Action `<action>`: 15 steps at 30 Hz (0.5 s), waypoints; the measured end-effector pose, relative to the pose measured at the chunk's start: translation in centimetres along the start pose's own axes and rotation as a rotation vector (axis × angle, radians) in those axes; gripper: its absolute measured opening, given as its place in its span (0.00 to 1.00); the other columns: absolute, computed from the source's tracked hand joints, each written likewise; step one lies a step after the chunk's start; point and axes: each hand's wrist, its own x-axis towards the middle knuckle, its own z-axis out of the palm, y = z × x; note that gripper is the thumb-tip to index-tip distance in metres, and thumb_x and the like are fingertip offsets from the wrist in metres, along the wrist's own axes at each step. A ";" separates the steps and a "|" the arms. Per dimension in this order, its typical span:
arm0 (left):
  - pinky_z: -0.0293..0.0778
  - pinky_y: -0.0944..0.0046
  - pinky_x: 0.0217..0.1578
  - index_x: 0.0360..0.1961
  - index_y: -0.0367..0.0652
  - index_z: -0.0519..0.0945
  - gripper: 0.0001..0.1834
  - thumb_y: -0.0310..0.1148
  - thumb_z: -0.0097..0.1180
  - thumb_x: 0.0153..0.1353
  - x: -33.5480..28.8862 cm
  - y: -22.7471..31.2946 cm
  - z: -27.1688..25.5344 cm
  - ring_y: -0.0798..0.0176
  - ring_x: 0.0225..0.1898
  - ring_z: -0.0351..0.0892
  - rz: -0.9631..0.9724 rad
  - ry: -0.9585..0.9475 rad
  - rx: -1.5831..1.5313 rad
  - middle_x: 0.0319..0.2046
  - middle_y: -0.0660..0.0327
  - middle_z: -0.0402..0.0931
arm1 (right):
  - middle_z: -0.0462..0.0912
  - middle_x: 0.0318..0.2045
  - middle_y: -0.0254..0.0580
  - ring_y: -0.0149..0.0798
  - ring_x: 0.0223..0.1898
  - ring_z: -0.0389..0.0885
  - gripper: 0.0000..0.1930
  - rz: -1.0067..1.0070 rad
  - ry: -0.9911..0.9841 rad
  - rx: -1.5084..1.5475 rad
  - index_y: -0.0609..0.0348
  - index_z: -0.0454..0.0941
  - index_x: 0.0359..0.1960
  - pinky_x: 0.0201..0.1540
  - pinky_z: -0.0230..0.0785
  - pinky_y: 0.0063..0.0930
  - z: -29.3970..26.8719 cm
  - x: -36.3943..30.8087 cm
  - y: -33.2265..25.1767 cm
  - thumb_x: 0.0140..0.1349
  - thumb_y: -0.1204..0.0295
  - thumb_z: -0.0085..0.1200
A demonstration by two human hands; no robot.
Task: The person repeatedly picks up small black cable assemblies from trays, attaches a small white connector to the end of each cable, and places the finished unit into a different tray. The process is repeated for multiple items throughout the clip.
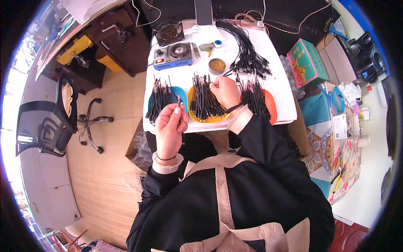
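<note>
My left hand (169,126) is closed in a pinch over the front edge of the blue tray (181,93). Between its thumb and finger is the end of a short black cable (180,101). My right hand (225,92) is curled beside the yellow tray (205,119), its fingertips partly hidden; what they hold cannot be made out. Short black cables (205,101) with pinkish bare wire ends fill the yellow tray. Similar bundles lie in the blue tray and the orange tray (271,107). Beyond my right hand, long black cables with plugs (252,61) spread over the white table.
A round tin (217,66) of brownish material stands mid-table. Behind the trays are a blue heating unit (173,56), a small fan (170,34) and a solder-like spool (218,43). A green and pink carton (307,63) sits right of the table; an office chair (54,122) stands left.
</note>
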 end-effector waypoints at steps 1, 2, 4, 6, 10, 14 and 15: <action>0.51 0.78 0.19 0.42 0.39 0.75 0.07 0.29 0.46 0.70 -0.2 -0.2 0.1 0.78 0.17 0.55 0.015 -0.008 -0.005 0.23 0.66 0.71 | 0.81 0.23 0.50 0.51 0.29 0.81 0.06 -0.048 0.065 0.065 0.62 0.78 0.24 0.34 0.73 0.41 -0.3 -0.1 -0.5 0.51 0.71 0.58; 0.51 0.78 0.18 0.42 0.39 0.75 0.07 0.29 0.46 0.70 -0.4 -0.2 0.2 0.79 0.17 0.55 0.019 -0.006 -0.015 0.23 0.65 0.72 | 0.81 0.22 0.47 0.47 0.27 0.81 0.06 -0.064 0.115 0.117 0.62 0.78 0.26 0.32 0.72 0.37 -0.8 -0.4 -1.1 0.51 0.72 0.59; 0.50 0.78 0.18 0.42 0.39 0.76 0.07 0.30 0.48 0.69 -0.6 -0.1 0.4 0.80 0.16 0.54 0.017 -0.001 -0.036 0.23 0.65 0.72 | 0.78 0.22 0.43 0.40 0.25 0.79 0.06 -0.173 0.255 0.128 0.62 0.77 0.31 0.29 0.71 0.30 -2.4 -0.9 -2.6 0.52 0.76 0.59; 0.49 0.78 0.17 0.42 0.39 0.76 0.06 0.30 0.50 0.68 -1.0 0.1 1.0 0.79 0.16 0.55 0.038 -0.014 -0.058 0.25 0.63 0.75 | 0.77 0.25 0.42 0.39 0.24 0.78 0.06 -0.300 0.321 0.245 0.61 0.75 0.32 0.28 0.70 0.30 -4.4 -1.8 -4.4 0.52 0.78 0.58; 0.63 0.78 0.21 0.41 0.38 0.77 0.06 0.28 0.51 0.67 -1.3 0.3 2.5 0.77 0.22 0.68 0.133 -0.027 -0.056 0.33 0.59 0.81 | 0.77 0.26 0.36 0.28 0.25 0.76 0.05 -0.332 0.158 0.381 0.62 0.75 0.33 0.26 0.67 0.20 -8.1 -4.8 -7.3 0.55 0.78 0.58; 0.81 0.62 0.43 0.42 0.36 0.80 0.07 0.24 0.54 0.64 -1.9 -0.1 4.4 0.65 0.48 0.78 0.175 0.015 -0.097 0.45 0.56 0.79 | 0.76 0.28 0.30 0.20 0.28 0.76 0.05 -0.186 -0.201 0.647 0.64 0.74 0.37 0.29 0.70 0.14 -9.7 -8.1 -8.6 0.62 0.78 0.56; 0.80 0.62 0.43 0.41 0.36 0.80 0.07 0.24 0.54 0.64 -1.9 -0.1 4.6 0.65 0.47 0.78 0.168 -0.002 -0.114 0.46 0.56 0.78 | 0.76 0.28 0.30 0.20 0.28 0.76 0.05 -0.093 -0.308 0.698 0.65 0.74 0.37 0.30 0.71 0.14 -10.0 -8.7 -8.7 0.62 0.78 0.55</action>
